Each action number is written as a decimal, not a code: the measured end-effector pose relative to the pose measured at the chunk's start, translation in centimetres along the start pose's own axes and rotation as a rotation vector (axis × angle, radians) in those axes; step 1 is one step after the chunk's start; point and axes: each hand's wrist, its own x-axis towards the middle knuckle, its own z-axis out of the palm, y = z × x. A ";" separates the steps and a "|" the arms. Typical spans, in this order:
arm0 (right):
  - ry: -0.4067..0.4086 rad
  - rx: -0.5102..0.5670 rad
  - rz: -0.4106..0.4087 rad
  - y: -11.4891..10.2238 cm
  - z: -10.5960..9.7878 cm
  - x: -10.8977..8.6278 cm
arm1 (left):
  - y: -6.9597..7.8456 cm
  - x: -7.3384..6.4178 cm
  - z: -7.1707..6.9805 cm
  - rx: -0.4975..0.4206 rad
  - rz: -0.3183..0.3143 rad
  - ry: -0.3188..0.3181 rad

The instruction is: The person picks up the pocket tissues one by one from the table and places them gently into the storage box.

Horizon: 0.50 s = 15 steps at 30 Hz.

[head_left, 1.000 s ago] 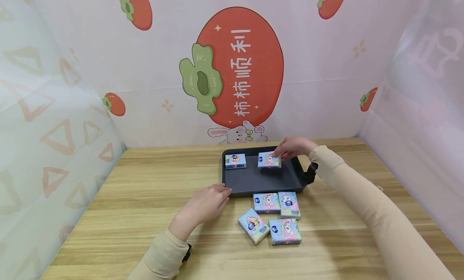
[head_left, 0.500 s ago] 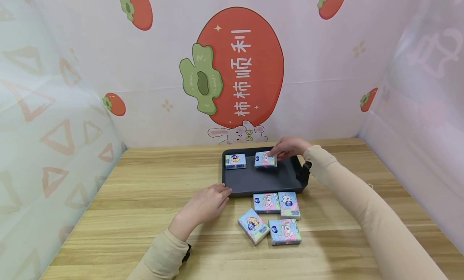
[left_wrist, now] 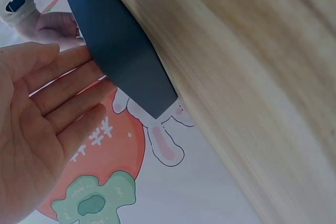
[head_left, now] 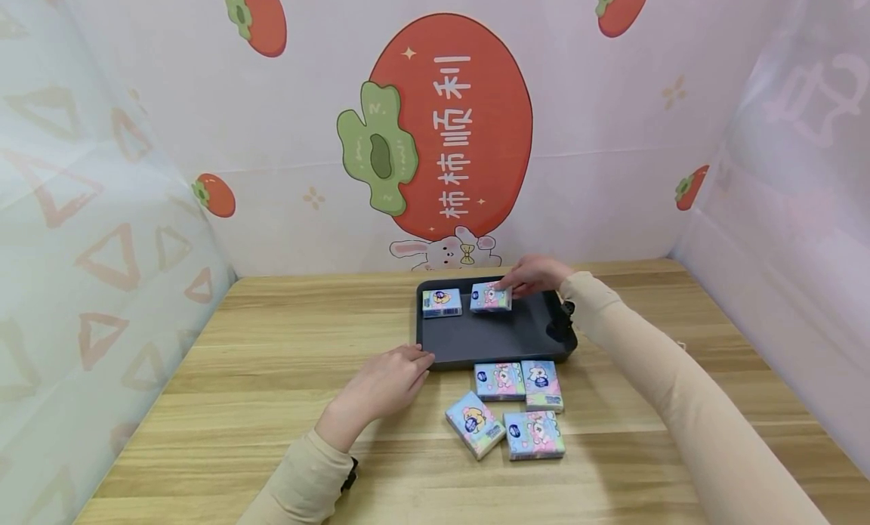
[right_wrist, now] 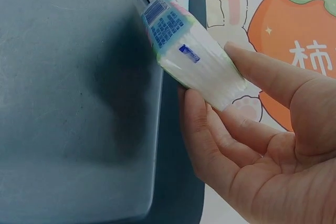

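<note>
My right hand (head_left: 535,274) pinches a tissue pack (head_left: 490,297) between thumb and fingers, over the back part of the dark grey tray (head_left: 496,351). In the right wrist view that pack (right_wrist: 191,51) shows its white tissue side and a blue printed label. A second tissue pack (head_left: 442,302) lies in the tray's back left corner, just left of the held one. My left hand (head_left: 384,381) touches the tray's front left corner. Its fingers are straight against the rim in the left wrist view, palm (left_wrist: 37,124) showing.
In front of the tray, several tissue packs lie on the wooden table (head_left: 285,328), among them a tilted pack (head_left: 475,425) and a pack at the front (head_left: 534,435). A cloth backdrop (head_left: 306,132) printed with persimmons stands behind and at both sides.
My right hand has moved left with its tissue pack, closer to the pack in the tray's corner. The left hand and the packs on the table have stayed put.
</note>
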 end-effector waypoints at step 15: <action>0.051 0.006 -0.014 0.2 0.4 0.3 | 0.1 0.0 -0.2 -0.006 -0.011 -0.027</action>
